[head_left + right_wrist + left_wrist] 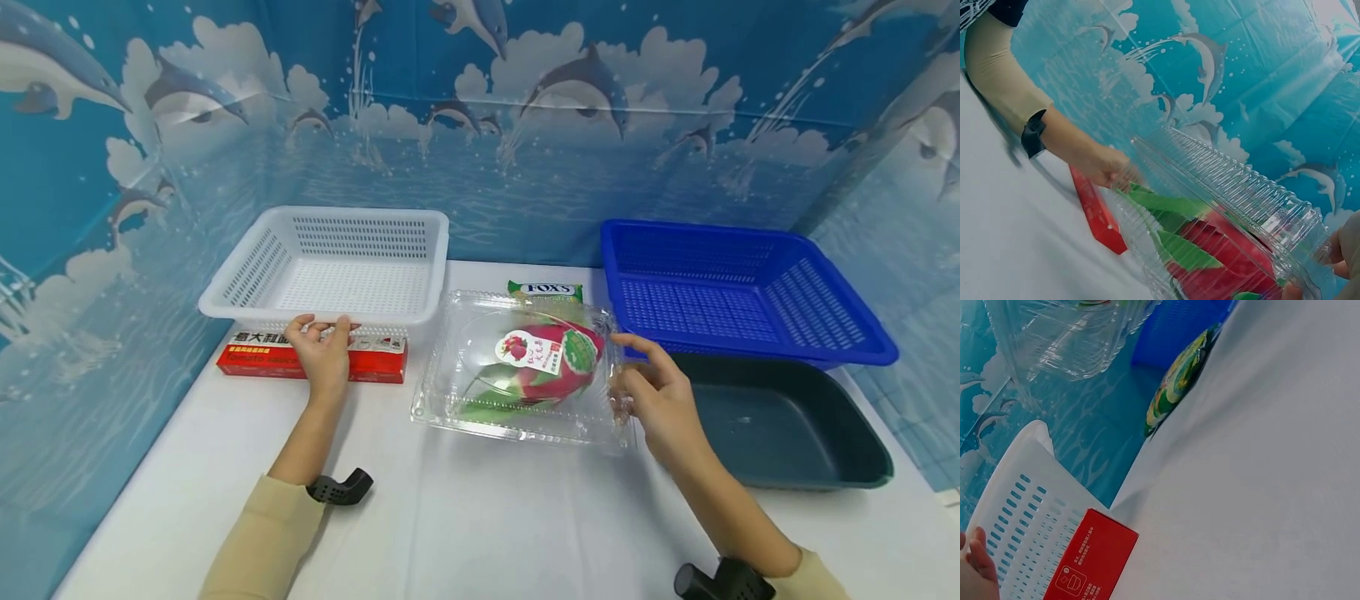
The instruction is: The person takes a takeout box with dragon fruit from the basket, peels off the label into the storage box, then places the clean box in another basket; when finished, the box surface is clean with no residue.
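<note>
A clear plastic clamshell container (450, 392) holds a red dragon fruit (551, 379) with green leaf tips and a white label. My right hand (663, 400) pinches the container's right edge, and the container hangs above the table, as the left wrist view also shows. My left hand (324, 354) is at the front rim of a white slotted basket (352, 283), thumb outside and fingers at the rim. Just below that hand lies a red tomato sauce box (262, 358), partly hidden by the basket rim and hand. A green FOX'S packet (547, 290) shows behind the container.
At the back right stands a blue slotted basket (697, 300). A dark green tub (765, 425) sits in front of it, beside my right forearm. White cloth (487, 517) covers the table, and a dolphin-print curtain (525, 167) hangs behind it.
</note>
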`<state>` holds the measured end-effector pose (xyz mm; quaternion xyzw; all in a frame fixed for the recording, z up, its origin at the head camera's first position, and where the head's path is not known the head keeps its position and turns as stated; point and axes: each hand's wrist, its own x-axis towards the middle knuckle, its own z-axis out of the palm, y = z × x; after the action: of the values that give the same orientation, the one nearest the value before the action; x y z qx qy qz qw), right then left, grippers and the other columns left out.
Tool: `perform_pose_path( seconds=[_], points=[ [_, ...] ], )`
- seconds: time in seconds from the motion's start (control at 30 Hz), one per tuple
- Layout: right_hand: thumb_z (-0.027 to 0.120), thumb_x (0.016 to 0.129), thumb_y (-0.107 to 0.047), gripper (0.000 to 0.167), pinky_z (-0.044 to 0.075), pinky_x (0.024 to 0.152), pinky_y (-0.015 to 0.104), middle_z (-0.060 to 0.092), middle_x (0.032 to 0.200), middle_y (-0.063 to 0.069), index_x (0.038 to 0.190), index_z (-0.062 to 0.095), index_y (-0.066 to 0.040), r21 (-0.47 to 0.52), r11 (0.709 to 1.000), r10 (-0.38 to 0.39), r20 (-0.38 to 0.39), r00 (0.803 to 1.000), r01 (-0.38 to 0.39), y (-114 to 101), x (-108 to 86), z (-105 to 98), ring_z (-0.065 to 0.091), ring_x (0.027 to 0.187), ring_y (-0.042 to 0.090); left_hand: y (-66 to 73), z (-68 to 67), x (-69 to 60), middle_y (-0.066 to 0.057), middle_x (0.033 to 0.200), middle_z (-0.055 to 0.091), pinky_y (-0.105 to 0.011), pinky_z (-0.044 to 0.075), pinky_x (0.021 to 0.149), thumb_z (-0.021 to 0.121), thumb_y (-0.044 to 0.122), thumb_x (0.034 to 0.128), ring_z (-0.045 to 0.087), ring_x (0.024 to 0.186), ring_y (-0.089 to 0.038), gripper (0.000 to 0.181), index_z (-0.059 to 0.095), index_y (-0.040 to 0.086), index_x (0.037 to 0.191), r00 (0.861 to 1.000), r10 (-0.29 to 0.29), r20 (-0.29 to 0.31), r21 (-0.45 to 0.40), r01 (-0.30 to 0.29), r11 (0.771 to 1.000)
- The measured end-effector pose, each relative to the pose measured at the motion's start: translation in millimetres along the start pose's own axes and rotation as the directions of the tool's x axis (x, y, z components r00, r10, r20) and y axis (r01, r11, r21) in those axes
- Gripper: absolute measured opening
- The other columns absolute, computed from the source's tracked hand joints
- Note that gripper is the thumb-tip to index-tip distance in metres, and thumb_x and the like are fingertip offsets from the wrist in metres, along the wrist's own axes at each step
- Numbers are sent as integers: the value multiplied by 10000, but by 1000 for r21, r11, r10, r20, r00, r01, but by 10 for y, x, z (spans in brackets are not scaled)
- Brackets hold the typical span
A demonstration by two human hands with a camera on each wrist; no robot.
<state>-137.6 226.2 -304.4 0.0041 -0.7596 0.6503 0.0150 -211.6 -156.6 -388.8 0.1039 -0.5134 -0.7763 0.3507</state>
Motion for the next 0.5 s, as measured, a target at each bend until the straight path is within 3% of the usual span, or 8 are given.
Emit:
perform_pose_path(
  seconds=[0.5],
  points=[
    [459,933,33,411,503,528,234,554,778,30,1307,535,-119,-2,1000,-11,4,1000,11,364,-138,-59,525,667,132,25,1,-6,-89,910,489,-200,536,630,618,-56,908,661,660,-112,404,307,108,1106,1000,-23,-9,19,23,1000]
  ],
)
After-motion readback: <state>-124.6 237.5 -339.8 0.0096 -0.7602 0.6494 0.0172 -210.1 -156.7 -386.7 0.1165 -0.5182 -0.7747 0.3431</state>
